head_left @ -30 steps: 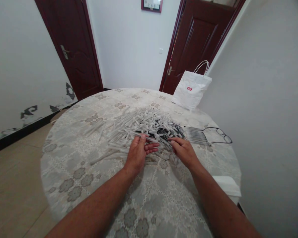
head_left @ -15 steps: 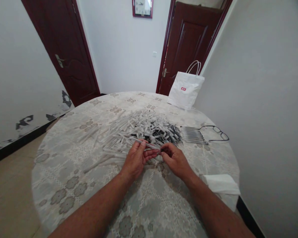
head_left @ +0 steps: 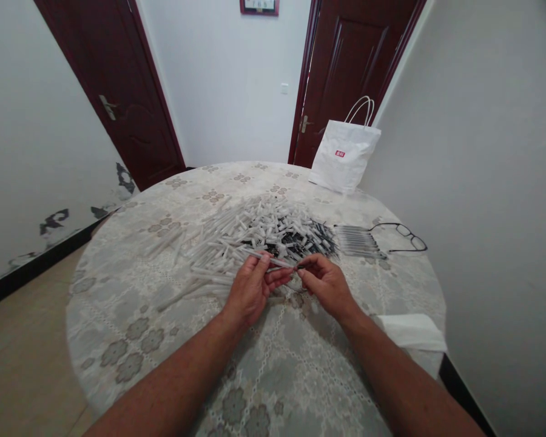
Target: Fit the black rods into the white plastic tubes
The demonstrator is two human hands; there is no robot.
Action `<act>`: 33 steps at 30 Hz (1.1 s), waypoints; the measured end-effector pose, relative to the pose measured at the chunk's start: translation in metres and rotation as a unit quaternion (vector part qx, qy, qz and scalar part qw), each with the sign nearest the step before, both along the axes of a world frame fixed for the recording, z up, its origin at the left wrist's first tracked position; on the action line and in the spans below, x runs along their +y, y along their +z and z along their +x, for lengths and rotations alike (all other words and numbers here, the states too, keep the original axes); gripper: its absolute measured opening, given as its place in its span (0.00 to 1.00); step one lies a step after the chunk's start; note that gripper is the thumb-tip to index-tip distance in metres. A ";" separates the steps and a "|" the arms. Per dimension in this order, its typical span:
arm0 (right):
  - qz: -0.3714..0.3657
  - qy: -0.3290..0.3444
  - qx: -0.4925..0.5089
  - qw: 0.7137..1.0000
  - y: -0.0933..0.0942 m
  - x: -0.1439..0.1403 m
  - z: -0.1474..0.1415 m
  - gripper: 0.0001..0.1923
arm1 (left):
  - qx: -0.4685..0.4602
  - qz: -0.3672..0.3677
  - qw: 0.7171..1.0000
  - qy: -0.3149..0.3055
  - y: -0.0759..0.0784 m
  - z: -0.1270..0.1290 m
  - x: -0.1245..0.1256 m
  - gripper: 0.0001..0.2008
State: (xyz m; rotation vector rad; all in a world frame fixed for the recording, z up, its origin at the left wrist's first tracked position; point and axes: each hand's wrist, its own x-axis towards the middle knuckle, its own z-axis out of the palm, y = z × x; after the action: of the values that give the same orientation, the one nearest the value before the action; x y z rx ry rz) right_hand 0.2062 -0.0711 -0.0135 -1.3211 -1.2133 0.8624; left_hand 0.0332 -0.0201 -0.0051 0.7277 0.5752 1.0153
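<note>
Now mid-assembly: our left hand (head_left: pixel 251 286) pinches clear tube (head_left: pixel 269 262), right hand (head_left: pixel 324 280) grips dark insert (head_left: pixel 299 266) at tube's right end, near pile (head_left: pixel 259 230) on desk (head_left: pixel 164 315). Next, we judge: align, push straight.

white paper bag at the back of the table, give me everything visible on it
The white paper bag stands upright at the far edge of the round table, in front of the right-hand dark door and close to the wall. It looks like plain matte paper, with two thin white loop handles raised on top and a small red logo on the facing side. Its mouth looks closed. No hand touches it, and the pile of parts lies apart from it.
</note>
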 end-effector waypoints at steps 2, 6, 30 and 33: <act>0.014 -0.002 -0.011 1.000 -0.002 0.000 0.000 0.09 | -0.003 0.002 1.000 0.000 0.000 0.000 0.000 0.14; 0.036 -0.005 -0.017 0.999 -0.006 0.001 -0.001 0.10 | -0.006 0.002 1.000 0.000 -0.001 0.000 0.000 0.13; 0.078 -0.035 -0.141 0.986 -0.006 -0.004 0.000 0.09 | 0.019 0.011 1.000 -0.005 -0.003 0.001 -0.001 0.13; 0.064 -0.037 -0.148 0.986 -0.004 -0.004 0.001 0.09 | 0.017 0.011 1.000 -0.006 -0.004 0.001 -0.001 0.13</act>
State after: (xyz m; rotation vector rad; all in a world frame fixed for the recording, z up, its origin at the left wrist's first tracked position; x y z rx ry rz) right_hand 0.2070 -0.0750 -0.0180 -1.4123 -1.4149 0.5375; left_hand 0.0345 -0.0208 -0.0091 0.7689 0.5882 1.0007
